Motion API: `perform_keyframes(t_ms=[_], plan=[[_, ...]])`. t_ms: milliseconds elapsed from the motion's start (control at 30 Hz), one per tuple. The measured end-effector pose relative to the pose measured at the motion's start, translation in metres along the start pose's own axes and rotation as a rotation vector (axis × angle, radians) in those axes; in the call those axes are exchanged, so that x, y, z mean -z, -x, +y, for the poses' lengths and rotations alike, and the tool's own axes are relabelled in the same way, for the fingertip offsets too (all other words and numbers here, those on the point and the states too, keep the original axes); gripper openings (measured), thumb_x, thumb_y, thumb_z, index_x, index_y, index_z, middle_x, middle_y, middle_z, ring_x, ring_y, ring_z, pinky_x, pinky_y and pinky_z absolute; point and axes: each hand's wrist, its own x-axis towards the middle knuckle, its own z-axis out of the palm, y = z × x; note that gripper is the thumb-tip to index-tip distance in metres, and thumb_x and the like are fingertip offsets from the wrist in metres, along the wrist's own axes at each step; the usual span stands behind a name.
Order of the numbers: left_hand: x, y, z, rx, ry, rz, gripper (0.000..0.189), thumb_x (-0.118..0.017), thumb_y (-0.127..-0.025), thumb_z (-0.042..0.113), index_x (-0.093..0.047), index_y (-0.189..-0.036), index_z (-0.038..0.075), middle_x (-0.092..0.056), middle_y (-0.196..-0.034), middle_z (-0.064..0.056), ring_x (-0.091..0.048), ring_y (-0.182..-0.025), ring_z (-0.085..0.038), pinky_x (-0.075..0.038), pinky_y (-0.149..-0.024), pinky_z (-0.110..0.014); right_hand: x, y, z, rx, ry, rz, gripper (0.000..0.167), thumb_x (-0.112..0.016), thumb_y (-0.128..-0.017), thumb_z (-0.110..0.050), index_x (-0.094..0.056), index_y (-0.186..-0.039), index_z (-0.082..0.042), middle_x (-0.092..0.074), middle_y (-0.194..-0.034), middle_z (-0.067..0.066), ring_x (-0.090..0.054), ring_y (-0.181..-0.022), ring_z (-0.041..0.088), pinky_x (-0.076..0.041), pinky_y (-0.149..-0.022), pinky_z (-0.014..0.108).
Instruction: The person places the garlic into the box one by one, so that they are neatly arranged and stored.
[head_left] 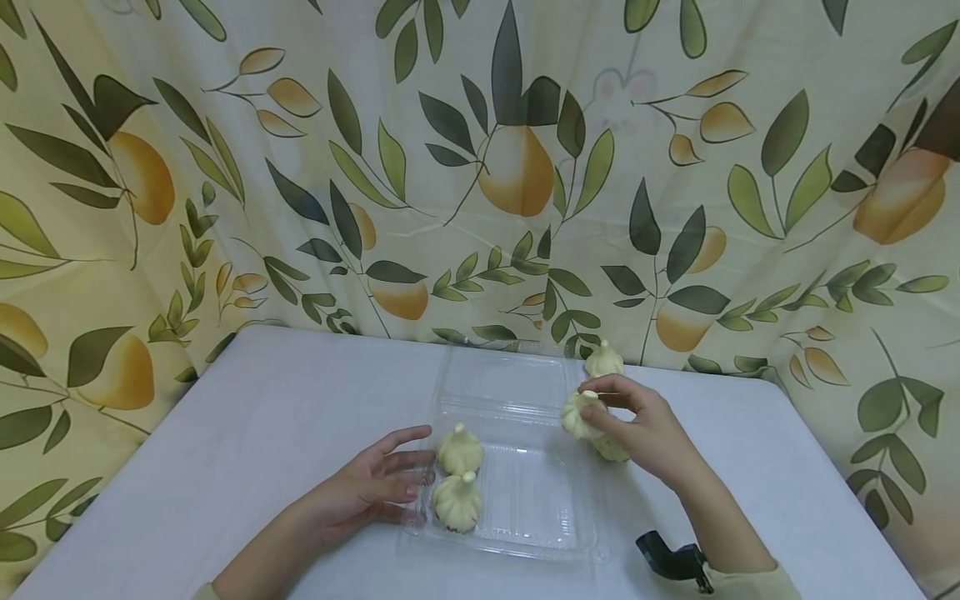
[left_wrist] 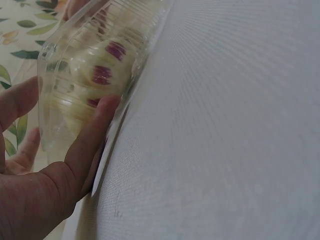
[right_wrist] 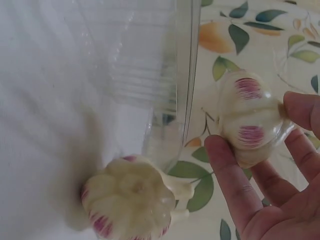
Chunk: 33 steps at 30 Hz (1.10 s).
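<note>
My right hand (head_left: pixel 648 429) pinches a pale garlic bulb (head_left: pixel 577 419) near the right edge of a clear plastic clamshell box (head_left: pixel 536 500). Purple streaks show on that bulb in the right wrist view, with the thumb on one side and fingers on the other. Two garlic bulbs (head_left: pixel 459 502) sit one behind the other along the box's left side. My left hand (head_left: pixel 367 490) lies beside that side, its fingers extended along the wall. The left wrist view shows a fingertip (left_wrist: pixel 107 105) against the plastic, with purple-marked bulbs behind it.
The box's lid (head_left: pixel 502 383) is folded back toward the curtain. Outside the box on the right are another garlic bulb (head_left: pixel 603 360) at the back and one (head_left: pixel 611 450) partly hidden below my right hand. A black curved device (head_left: pixel 667 558) sits by the right wrist. A fruit-patterned curtain (head_left: pixel 465 250) backs the white table (head_left: pixel 300 400).
</note>
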Motion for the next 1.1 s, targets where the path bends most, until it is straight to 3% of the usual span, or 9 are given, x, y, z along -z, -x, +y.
perform_keyframes(t_ms=[267,533,767,1100], plan=[[0.000,-0.001,0.000,-0.001,-0.003,0.001,0.081,-0.064,-0.091,-0.001,-0.021,-0.158,0.015,-0.028,-0.158,-0.024,-0.044,-0.135,-0.036,-0.053,-0.093,-0.053,-0.011,0.001,-0.006,0.025,-0.004,-0.024,0.027,-0.071,-0.093,-0.032,-0.068,-0.116,-0.020,-0.066,-0.126,0.001,-0.058,-0.119,0.031,-0.051,-0.092,0.051],[0.000,-0.001,-0.001,0.004,-0.005,0.008,0.081,-0.064,-0.091,0.000,-0.021,-0.158,0.015,-0.029,-0.158,-0.024,-0.045,-0.134,-0.036,-0.053,-0.093,-0.053,-0.023,0.002,-0.010,0.067,-0.034,-0.051,0.023,-0.073,-0.091,-0.027,-0.069,-0.113,-0.021,-0.068,-0.119,-0.003,-0.061,-0.113,0.026,-0.053,-0.086,0.040],[0.001,-0.001,0.000,-0.002,0.000,0.000,0.082,-0.064,-0.091,0.000,-0.021,-0.158,0.015,-0.028,-0.158,-0.024,-0.045,-0.134,-0.035,-0.053,-0.093,-0.054,-0.032,0.005,-0.016,0.096,-0.055,-0.081,0.022,-0.073,-0.091,-0.025,-0.070,-0.112,-0.020,-0.070,-0.115,-0.005,-0.060,-0.112,0.019,-0.048,-0.094,0.052],[0.001,-0.001,0.000,-0.005,-0.005,0.000,0.082,-0.064,-0.091,0.000,-0.021,-0.158,0.015,-0.027,-0.158,-0.025,-0.045,-0.135,-0.035,-0.053,-0.093,-0.054,-0.042,0.007,-0.020,0.129,-0.076,-0.155,0.024,-0.074,-0.091,-0.025,-0.069,-0.112,-0.016,-0.069,-0.118,-0.001,-0.060,-0.113,0.026,-0.058,-0.084,0.033]])
